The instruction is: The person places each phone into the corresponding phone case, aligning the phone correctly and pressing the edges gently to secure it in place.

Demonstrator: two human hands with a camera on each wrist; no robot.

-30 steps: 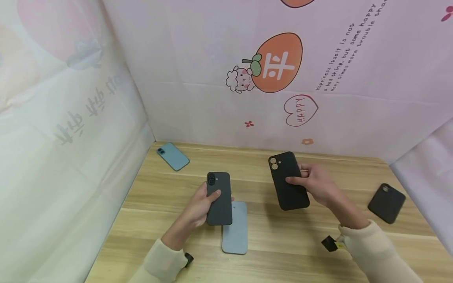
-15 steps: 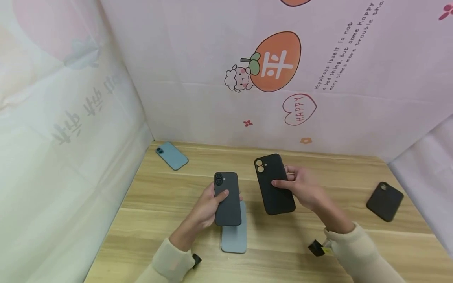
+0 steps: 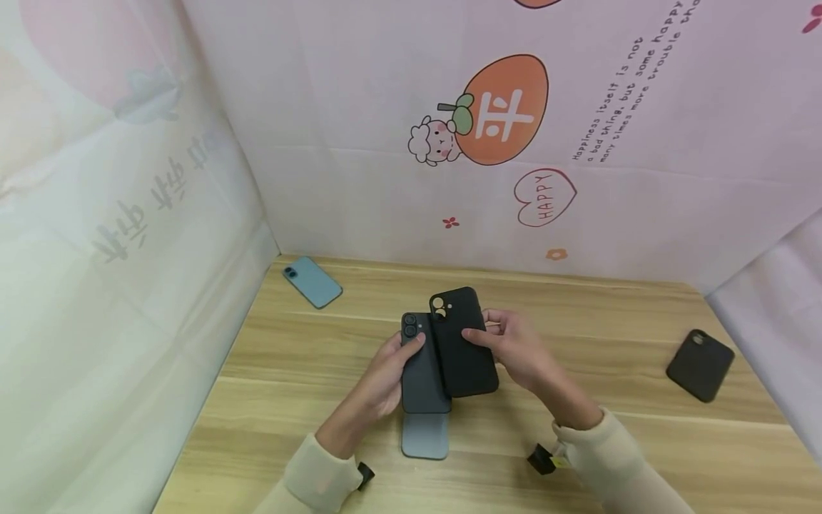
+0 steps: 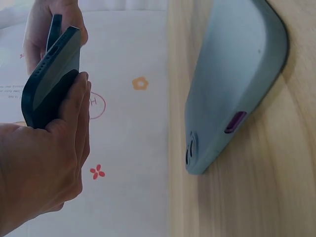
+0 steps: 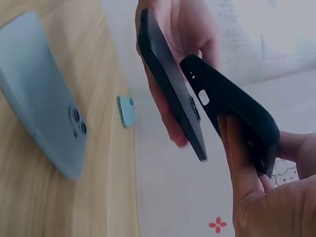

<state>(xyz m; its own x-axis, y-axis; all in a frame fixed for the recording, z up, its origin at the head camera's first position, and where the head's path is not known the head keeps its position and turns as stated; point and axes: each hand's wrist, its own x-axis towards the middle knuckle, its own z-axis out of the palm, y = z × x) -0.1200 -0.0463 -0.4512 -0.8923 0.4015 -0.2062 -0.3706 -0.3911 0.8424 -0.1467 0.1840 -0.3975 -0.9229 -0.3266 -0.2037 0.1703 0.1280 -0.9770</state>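
left grip [image 3: 384, 378]: holding dark phone [image 3: 419, 382];
right grip [image 3: 514, 353]: pinching black case [image 3: 462, 360];
place: both above the tabletop [image 3: 578, 314], between its left and right edges;
progress: both lifted — phone uncased; fitting seems undone;
views: right wrist reveals a gap between phone and case — head shows only overlap

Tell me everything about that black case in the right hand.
The empty black case looks matte, perhaps silicone, with rounded corners, two round camera openings and a small hole. The right hand holds it tilted above the table, thumb on its back. In the head view it overlaps the dark phone; contact is unclear.
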